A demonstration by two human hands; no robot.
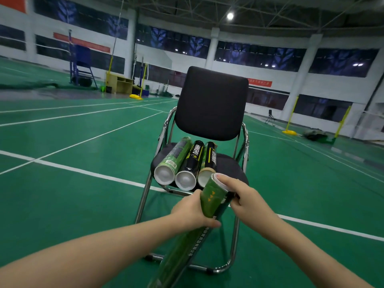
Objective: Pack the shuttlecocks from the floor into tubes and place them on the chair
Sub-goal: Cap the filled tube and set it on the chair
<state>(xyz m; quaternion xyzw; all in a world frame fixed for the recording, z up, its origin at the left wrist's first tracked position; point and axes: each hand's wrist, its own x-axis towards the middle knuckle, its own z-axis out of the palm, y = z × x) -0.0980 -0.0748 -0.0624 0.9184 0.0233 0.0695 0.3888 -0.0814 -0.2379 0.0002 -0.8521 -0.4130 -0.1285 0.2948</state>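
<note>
1. Left hand (192, 210) wrapped around the middle of a green tube (209, 202), thumb across its near side.
2. Right hand (241, 196) gripping the tube's far capped end, fingers curled over the white cap (219, 179).
3. Tube slanting from near-left up toward the chair (212, 104).
4. Just beyond, three tubes (188, 161) lying side by side on the seat.
</note>
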